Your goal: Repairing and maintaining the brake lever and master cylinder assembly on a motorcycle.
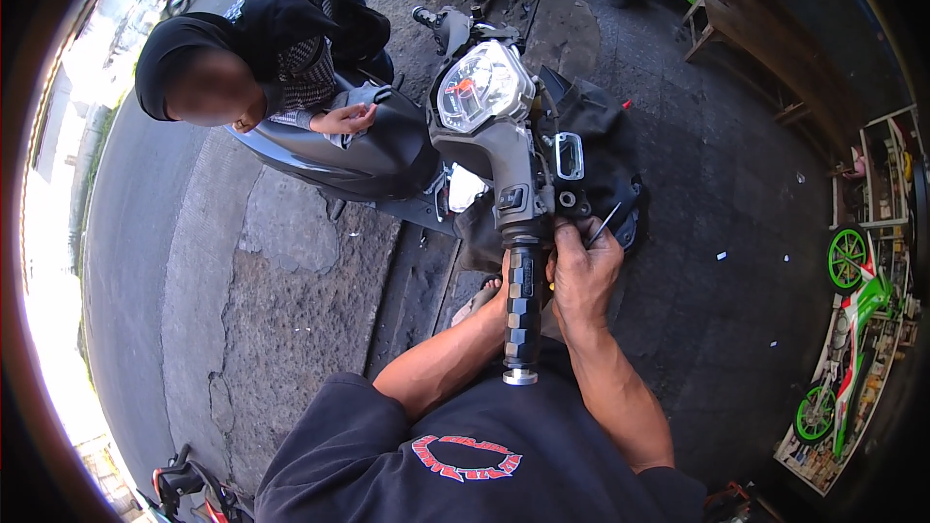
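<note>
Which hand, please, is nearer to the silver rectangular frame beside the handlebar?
Right: the right hand is just below the silver frame; the left hand is farther down-left, mostly hidden behind the black grip.

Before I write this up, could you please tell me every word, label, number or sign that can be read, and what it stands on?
Dark T-shirt: a ring of red, pale-edged lettering; I describe it without copying the wording.
Speedometer: dial markings, too small and washed out to read.
Handlebar switch: any marking is too small to read.
I make out no other clear text.
</note>
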Demonstrator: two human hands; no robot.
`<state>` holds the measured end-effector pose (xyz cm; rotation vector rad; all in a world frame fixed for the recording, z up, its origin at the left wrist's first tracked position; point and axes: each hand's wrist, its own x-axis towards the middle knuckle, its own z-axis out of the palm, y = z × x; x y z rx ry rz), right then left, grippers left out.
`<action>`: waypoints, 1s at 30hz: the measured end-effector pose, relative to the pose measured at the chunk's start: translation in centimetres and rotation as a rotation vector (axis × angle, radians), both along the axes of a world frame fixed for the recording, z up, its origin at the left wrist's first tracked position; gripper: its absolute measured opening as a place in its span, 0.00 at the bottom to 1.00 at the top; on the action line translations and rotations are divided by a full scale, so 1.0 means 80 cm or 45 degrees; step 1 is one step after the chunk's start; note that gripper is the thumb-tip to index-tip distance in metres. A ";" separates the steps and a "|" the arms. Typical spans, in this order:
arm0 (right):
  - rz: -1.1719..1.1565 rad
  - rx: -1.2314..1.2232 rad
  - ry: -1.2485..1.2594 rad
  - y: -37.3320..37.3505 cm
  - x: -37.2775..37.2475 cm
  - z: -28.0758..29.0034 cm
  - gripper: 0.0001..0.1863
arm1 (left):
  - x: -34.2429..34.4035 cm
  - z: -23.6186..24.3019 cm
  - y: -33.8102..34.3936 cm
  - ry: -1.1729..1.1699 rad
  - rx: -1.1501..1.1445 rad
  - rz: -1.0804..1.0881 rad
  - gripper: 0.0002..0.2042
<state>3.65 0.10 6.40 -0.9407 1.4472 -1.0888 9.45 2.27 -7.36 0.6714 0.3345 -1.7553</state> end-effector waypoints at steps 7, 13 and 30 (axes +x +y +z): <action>0.316 -0.002 0.246 0.017 -0.038 0.021 0.20 | 0.002 0.019 -0.004 0.154 -0.130 -0.051 0.23; 0.536 -0.024 0.534 0.015 -0.049 0.021 0.22 | 0.009 0.004 -0.002 0.242 -0.545 -0.091 0.27; 0.558 -0.259 0.555 0.006 -0.045 0.011 0.16 | 0.006 0.004 -0.002 0.181 -0.227 -0.095 0.23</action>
